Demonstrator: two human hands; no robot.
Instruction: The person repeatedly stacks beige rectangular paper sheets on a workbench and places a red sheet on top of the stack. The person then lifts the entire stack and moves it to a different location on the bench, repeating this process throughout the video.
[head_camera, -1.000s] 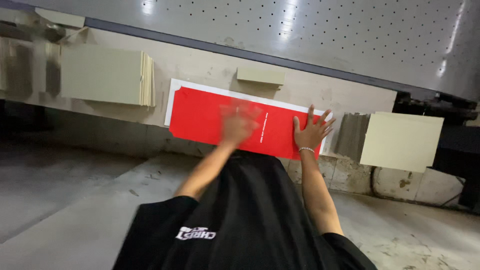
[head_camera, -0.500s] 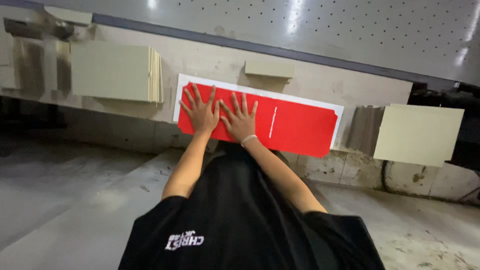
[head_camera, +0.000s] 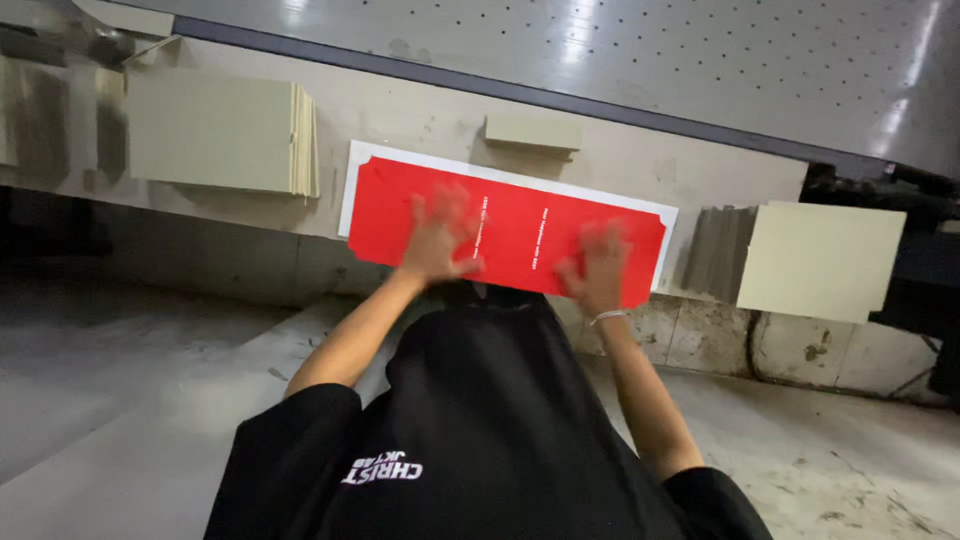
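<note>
Red card sheet (head_camera: 510, 235) looks thin, light and floppy, best gripped at its edges; left hand (head_camera: 437, 237) and right hand (head_camera: 597, 268) lie flat, fingers spread, grasping nothing.

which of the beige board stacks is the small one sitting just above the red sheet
The small beige block, directly above the red sheet's top edge. The two bigger stacks, left and right, flank the sheet.

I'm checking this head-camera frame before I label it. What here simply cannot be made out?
- Left hand and right hand: motion-blurred, so finger pose and contact with the red sheet are unclear.
- White print on the red sheet: too small to tell.
- Beige stack at left: its far side is smeared and shadowed.
- Grey machine bed: cut off by the top edge.
</note>
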